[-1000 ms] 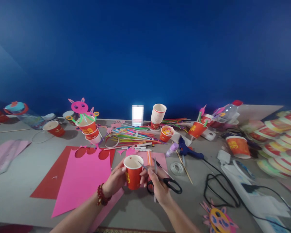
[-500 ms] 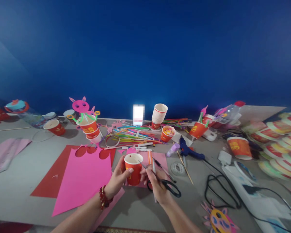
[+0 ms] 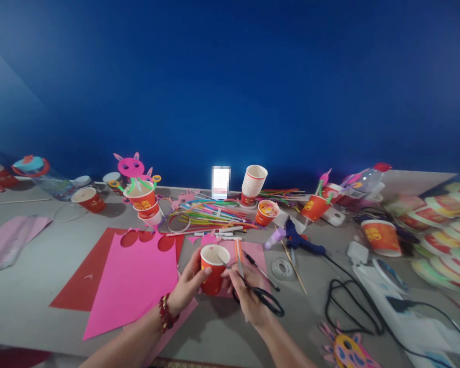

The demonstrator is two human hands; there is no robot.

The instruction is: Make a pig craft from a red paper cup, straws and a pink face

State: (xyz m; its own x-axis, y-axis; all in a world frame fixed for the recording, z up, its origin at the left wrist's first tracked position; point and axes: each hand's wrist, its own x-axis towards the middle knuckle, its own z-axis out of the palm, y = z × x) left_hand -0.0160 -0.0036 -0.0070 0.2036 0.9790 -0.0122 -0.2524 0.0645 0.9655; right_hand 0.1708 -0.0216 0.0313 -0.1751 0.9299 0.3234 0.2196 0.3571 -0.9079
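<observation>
Cup: I see the red paper cup upright, just above the table.
Left hand: my left hand wraps the cup.
Right hand: my right hand grips the scissors; their tip touches the rim.
Beside: pink paper.

Blue glue gun, coloured straws

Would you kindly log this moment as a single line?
left hand: holds red paper cup upright | right hand: grips black scissors, tip at cup rim | beneath: pink paper
</observation>
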